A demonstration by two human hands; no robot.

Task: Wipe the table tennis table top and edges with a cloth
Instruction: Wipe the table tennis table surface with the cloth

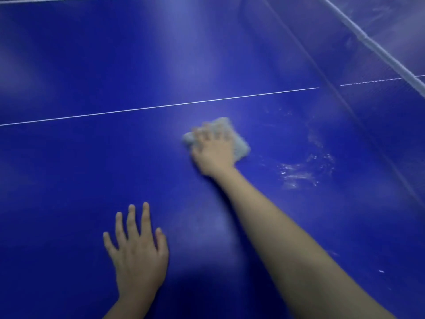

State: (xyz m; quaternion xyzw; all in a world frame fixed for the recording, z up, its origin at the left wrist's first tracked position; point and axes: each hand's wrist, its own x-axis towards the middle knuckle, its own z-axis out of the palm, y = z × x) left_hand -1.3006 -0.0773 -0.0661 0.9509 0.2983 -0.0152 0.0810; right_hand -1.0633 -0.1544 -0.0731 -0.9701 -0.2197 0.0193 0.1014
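The blue table tennis table top (92,171) fills the view. A pale, folded cloth (239,143) lies on it right of the middle. My right hand (213,153) presses flat on the cloth with its fingers spread; both are blurred by motion. Near the front, my left hand (138,249) rests palm down on the bare table, fingers straight and apart, holding nothing.
A thin white centre line (161,107) crosses the table behind the cloth. The net (377,49) with its white top band runs diagonally across the upper right. Wet or dusty smears (301,171) mark the surface to the right of the cloth.
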